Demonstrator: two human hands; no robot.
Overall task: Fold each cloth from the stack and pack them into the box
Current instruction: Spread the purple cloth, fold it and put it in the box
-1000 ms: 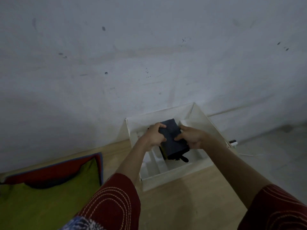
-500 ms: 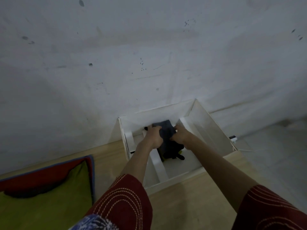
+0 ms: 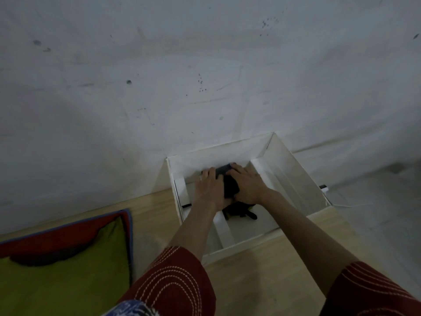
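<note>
A white box [image 3: 293, 169] with inner dividers stands against the wall. Inside its middle compartment lies a dark folded cloth [image 3: 230, 185], with a black and yellow bit [image 3: 241, 213] showing below it. My left hand [image 3: 210, 190] presses flat on the cloth's left side. My right hand [image 3: 247, 183] lies flat on its right side. Both hands cover most of the cloth. At the lower left lies the stack of cloths [image 3: 63, 270], green on top with red and blue beneath.
The grey-white wall [image 3: 205, 76] rises right behind the box. A wooden floor [image 3: 262, 281] runs under the box and stack. A white cable and small plug [image 3: 324, 189] lie on the pale floor to the right of the box.
Both hands carried the dark folded cloth from above the box down into its middle compartment. The fingers that gripped it have flattened onto its top.
</note>
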